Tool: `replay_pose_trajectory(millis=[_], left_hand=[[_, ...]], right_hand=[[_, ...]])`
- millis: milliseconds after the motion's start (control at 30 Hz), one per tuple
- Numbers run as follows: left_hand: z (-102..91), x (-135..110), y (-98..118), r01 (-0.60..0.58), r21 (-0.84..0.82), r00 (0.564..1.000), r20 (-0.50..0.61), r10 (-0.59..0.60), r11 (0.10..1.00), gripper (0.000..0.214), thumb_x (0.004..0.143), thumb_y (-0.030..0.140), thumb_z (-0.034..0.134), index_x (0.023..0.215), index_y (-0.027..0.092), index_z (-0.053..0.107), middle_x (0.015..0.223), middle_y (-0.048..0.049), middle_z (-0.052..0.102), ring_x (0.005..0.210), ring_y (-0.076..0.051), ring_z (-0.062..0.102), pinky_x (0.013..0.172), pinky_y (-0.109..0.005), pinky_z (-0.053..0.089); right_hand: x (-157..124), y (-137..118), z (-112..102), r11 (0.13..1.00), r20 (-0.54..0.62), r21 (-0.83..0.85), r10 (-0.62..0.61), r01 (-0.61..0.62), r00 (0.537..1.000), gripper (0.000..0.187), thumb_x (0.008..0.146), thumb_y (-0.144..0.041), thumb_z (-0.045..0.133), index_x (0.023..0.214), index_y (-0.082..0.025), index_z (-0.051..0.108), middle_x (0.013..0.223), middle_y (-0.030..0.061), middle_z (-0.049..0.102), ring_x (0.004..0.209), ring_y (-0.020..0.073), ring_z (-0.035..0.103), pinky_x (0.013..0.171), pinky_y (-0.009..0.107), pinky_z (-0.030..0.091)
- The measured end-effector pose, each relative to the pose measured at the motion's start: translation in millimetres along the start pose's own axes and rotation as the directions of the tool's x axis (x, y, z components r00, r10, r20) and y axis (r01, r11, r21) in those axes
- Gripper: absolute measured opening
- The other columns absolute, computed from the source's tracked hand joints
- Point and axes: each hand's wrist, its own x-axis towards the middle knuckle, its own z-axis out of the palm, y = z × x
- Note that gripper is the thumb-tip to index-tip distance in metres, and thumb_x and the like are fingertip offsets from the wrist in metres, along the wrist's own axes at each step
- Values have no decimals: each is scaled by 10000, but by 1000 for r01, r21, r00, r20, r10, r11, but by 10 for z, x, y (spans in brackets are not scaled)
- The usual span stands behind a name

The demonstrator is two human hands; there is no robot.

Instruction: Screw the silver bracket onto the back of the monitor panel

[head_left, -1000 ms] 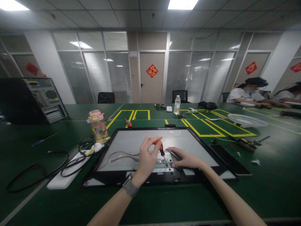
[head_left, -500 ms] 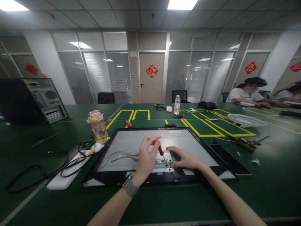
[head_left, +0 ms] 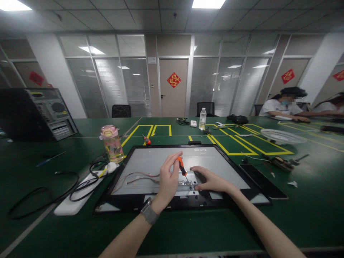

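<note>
A monitor panel [head_left: 150, 161] lies face down in its black frame on the green table, with thin coloured wires [head_left: 134, 178] across its grey back. My left hand [head_left: 168, 179] pinches a small orange-handled screwdriver [head_left: 182, 167], whose tip points down at a metal bracket [head_left: 185, 183] near the panel's front edge. My right hand [head_left: 211, 179] rests palm down on the panel just right of the bracket, fingers curled against it. A watch sits on my left wrist.
A pink-lidded bottle [head_left: 112, 144], black cables [head_left: 80, 184] on a white slab, and a computer case [head_left: 48, 113] are at the left. A phone [head_left: 262, 181], small tools [head_left: 282, 164] and a white fan grille [head_left: 282, 136] lie at the right. Two people sit at the far right.
My left fingers have shifted on the screwdriver handle, which now stands a little more upright. My right hand has stayed in place.
</note>
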Motion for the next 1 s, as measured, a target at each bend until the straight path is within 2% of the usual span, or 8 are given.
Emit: replay_pose_trajectory(millis=[167, 367, 533, 733, 900, 1000], left_hand=[[-1, 11, -14, -17, 43, 999, -51, 19, 999, 166, 847, 252, 606, 972, 207, 706, 836, -22, 591, 787, -152, 580, 770, -281, 466], [-9, 8, -27, 2, -12, 1000, 0, -2, 1000, 299, 924, 217, 455, 1157, 221, 642, 1010, -51, 568, 933, -159, 566, 829, -278, 446], [3, 3, -25, -12, 25, 1000, -2, 12, 1000, 215, 863, 241, 573, 1046, 225, 686, 900, -26, 532, 807, -144, 559, 779, -275, 459], [4, 0, -30, 12, -38, 999, 42, -10, 999, 303, 932, 245, 442, 1175, 220, 621, 1103, -76, 584, 1008, -183, 574, 870, -315, 460], [11, 2, -34, -28, 19, 999, -15, 28, 999, 240, 849, 252, 602, 1075, 217, 673, 871, -28, 591, 810, -157, 581, 771, -287, 474], [4, -5, -27, -24, 21, 1000, -9, 24, 999, 252, 891, 268, 537, 1101, 219, 667, 926, -38, 576, 845, -154, 575, 787, -289, 474]], right_hand=[[-6, 14, -7, 1000, 18, 5, 17, -17, 1000, 734, 671, -399, 760, 1321, -230, 466, 1418, 97, 444, 1303, 299, 401, 1124, 470, 286], [-6, 23, -14, 1000, 34, 5, 16, -16, 999, 745, 674, -412, 758, 1328, -217, 460, 1424, 101, 440, 1307, 299, 398, 1126, 462, 287], [-4, 51, -4, 1000, 34, 8, 7, -7, 999, 752, 680, -412, 755, 1335, -199, 451, 1426, 110, 436, 1313, 297, 390, 1130, 452, 281], [-5, 35, -7, 1000, 37, 7, 8, -8, 999, 755, 680, -433, 756, 1336, -208, 457, 1423, 104, 441, 1312, 306, 391, 1131, 458, 278], [-10, 21, -15, 1000, 41, 6, 25, -25, 999, 755, 687, -419, 752, 1345, -213, 445, 1435, 99, 426, 1321, 302, 379, 1135, 449, 273], [-11, 30, -14, 1000, 44, 5, 27, -27, 999, 763, 688, -415, 754, 1348, -199, 439, 1438, 109, 420, 1323, 298, 376, 1134, 445, 274]])
